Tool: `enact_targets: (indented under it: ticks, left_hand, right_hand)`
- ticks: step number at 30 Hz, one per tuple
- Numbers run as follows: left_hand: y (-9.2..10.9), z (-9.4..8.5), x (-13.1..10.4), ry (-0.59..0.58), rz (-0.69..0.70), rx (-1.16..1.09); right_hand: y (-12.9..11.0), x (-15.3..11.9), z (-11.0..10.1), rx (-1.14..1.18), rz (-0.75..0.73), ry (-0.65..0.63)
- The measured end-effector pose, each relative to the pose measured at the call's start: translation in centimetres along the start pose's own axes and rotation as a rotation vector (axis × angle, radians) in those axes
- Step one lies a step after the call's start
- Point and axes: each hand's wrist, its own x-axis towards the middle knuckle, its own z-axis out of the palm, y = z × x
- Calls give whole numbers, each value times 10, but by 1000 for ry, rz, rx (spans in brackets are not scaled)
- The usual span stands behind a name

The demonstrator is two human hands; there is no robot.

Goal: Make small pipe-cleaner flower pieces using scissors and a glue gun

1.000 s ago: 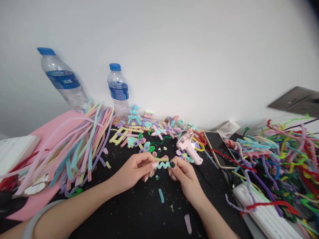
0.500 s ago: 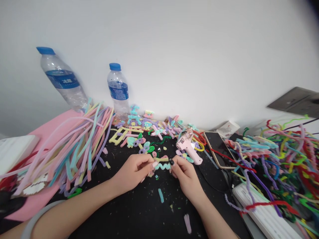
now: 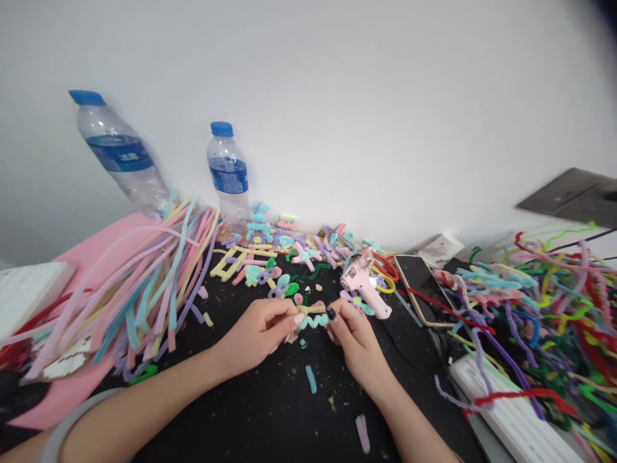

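A short wavy piece of light teal pipe cleaner (image 3: 313,320) stretches between my two hands above the black tabletop. Its left end is pinched in my left hand (image 3: 270,328), thumb against curled fingers. My right hand (image 3: 354,334) grips the right end between thumb and fingertips; a dark nail shows. Just behind the wavy piece lies a yellow strip (image 3: 312,308) with a pink curl at its left. A pink glue gun (image 3: 364,286) rests behind my right hand. Small flower shapes (image 3: 284,286) lie behind my left hand.
Pastel pipe cleaners (image 3: 164,276) are heaped at the left, brighter ones (image 3: 554,302) at the right. Two bottles (image 3: 229,177) stand by the wall. A phone (image 3: 424,289) and a white power strip (image 3: 511,411) lie right. Small scraps (image 3: 311,379) lie in front.
Both hands stay nearly in place, still on the wavy teal piece. The right thumb and fingertips have shifted slightly to the left.
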Motion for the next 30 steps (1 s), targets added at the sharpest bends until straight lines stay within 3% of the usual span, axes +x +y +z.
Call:
enact_targets:
  ticks: [5,18,25,30]
  left_hand:
    - [1,-1,-1,5,-2,10]
    - [-1,3,-2,119,23,-39]
    - [-2,1,-1,78,2,-49]
    - [-2,0,-1,51,-4,-44]
  right_hand:
    - [2,-1,-1,27,5,3]
    - [3,0,5,61,77,285]
    - [5,3,-1,186,102,114]
    - [6,4,-3,187,100,62]
